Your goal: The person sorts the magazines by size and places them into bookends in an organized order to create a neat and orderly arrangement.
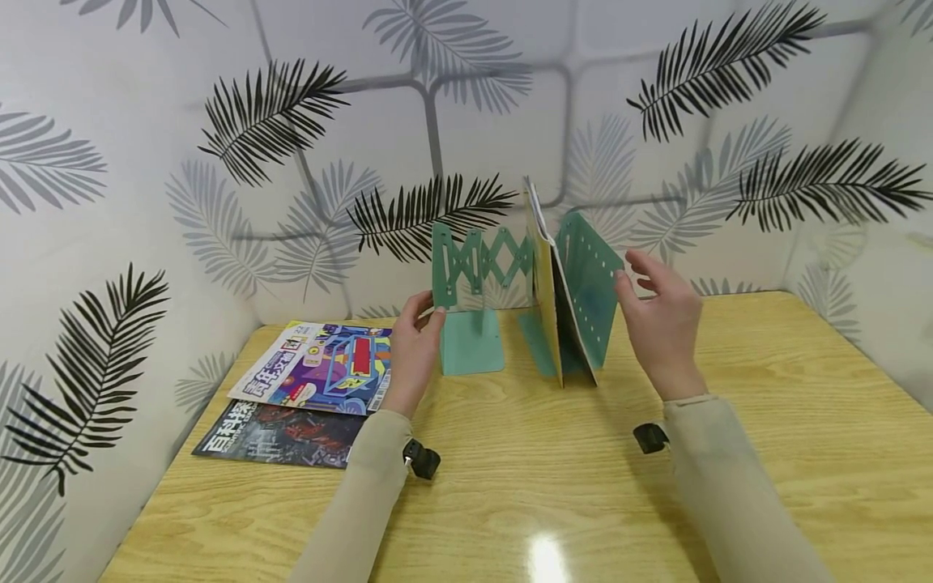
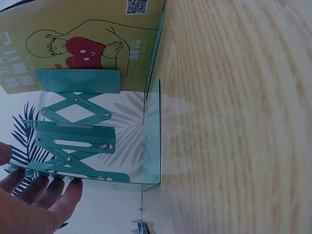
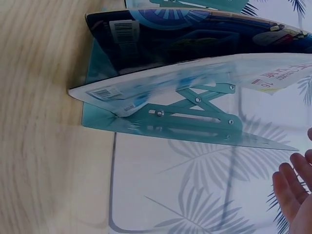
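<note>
A green metal expandable bookend (image 1: 472,344) stands on the table against the wall, its lattice arms spread between upright end plates. My left hand (image 1: 417,348) holds the left end plate, fingertips against its outer face (image 2: 73,187) and thumb on the other side of its edge. Near the upper front corner of the right end plate, my right hand (image 1: 662,324) has its fingers loosely bent, thumb and fingers apart. Two magazines stand leaning at the right end: one with a yellow cover (image 1: 545,283) bearing a drawn figure and red heart, another (image 3: 161,83) pale with a barcode.
Two more magazines lie at the left of the table (image 1: 525,502): a purple, colourful one (image 1: 321,364) overlapping a dark one (image 1: 291,437). A wall with leaf patterns (image 1: 496,138) rises right behind the bookend. Black wrist devices (image 1: 421,460) sit at both sleeves.
</note>
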